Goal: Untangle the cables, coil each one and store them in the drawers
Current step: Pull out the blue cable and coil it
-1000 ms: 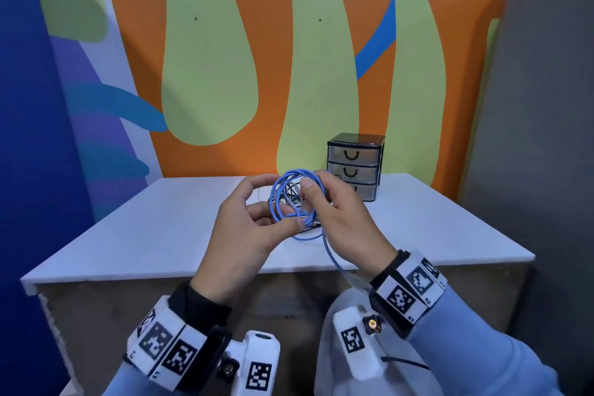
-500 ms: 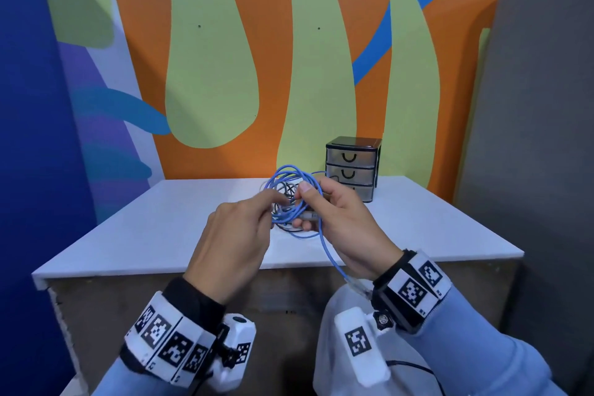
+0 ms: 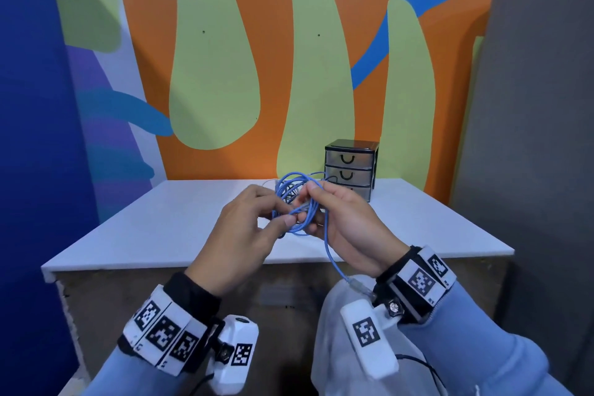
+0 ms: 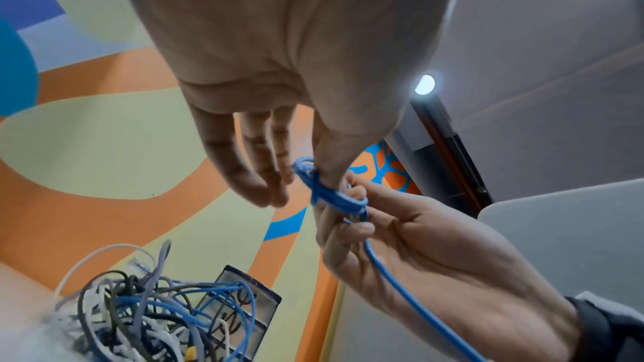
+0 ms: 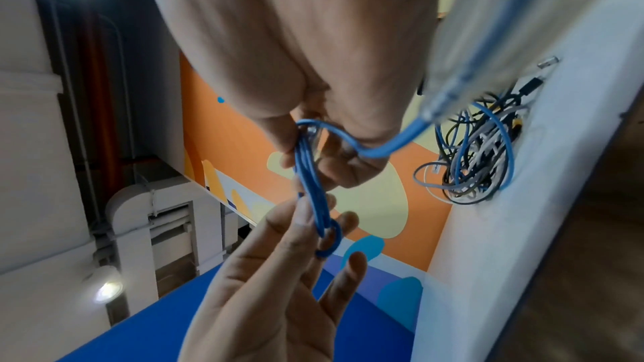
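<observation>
A blue cable (image 3: pixel 300 202) is wound into a small coil above the white table's (image 3: pixel 154 235) middle. My left hand (image 3: pixel 287 215) pinches its lower left side between thumb and forefinger. My right hand (image 3: pixel 311 202) grips the other side of the blue coil (image 5: pixel 308 172), thumb on top. The coil's free tail drops past my right palm to a clear plug (image 3: pixel 360 288) by the wrist. A tangle of grey, white, black and blue cables (image 4: pixel 146 313) lies on the table behind my hands. A small three-drawer unit (image 3: pixel 350 170) stands at the back with all drawers closed.
The painted wall runs close behind the table. A grey panel (image 3: pixel 530 138) stands at the right and a blue one (image 3: pixel 32 138) at the left. A white plastic bag (image 3: pixel 334 331) hangs below my right wrist, in front of the table's near edge.
My left hand has turned palm down and moved its pinch onto the coil's lower left side. The round loops have been squeezed into a flatter bundle. My right hand keeps its hold.
</observation>
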The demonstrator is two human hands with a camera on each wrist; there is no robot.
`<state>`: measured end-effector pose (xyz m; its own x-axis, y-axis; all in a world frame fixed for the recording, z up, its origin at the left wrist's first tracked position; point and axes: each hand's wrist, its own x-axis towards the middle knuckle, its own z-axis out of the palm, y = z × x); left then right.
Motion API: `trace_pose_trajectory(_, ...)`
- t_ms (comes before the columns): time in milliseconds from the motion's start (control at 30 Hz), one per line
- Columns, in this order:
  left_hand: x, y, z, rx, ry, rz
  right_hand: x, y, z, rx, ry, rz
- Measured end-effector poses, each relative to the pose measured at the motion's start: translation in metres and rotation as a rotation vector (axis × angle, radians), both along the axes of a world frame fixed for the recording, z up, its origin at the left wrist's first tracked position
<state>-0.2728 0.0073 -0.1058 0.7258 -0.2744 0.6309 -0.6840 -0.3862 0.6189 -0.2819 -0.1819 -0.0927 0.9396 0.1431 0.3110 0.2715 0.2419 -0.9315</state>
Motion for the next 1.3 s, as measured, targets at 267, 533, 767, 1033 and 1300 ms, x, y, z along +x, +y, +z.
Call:
trace_pose_trajectory(267,-0.004,-0.013,0.000,-0.717,0.312,-0.251,0.010,0.001,0.007,0.246,0.215,0.049)
trace_pose_trajectory(533,-0.004,-0.022,-0.008,-0.954,0.371,-0.356,0.025,-0.002,0.010,0.393,0.348,0.072)
trace_pose_trajectory(767,0.019,0.004,0.009,-1.197,0.505,-0.401,0.025,-0.006,-0.002,0.384,0.316,0.278)
trace_pose_trajectory(1033,0.019,-0.007,-0.032,-0.956,0.362,-0.414,0.046,-0.027,-0.006,0.693,0.365,0.259)
trace_pose_trajectory(1300,0.012,-0.003,-0.032,-0.367,0.150,-0.282,0.050,-0.008,-0.017,0.590,0.242,0.117)
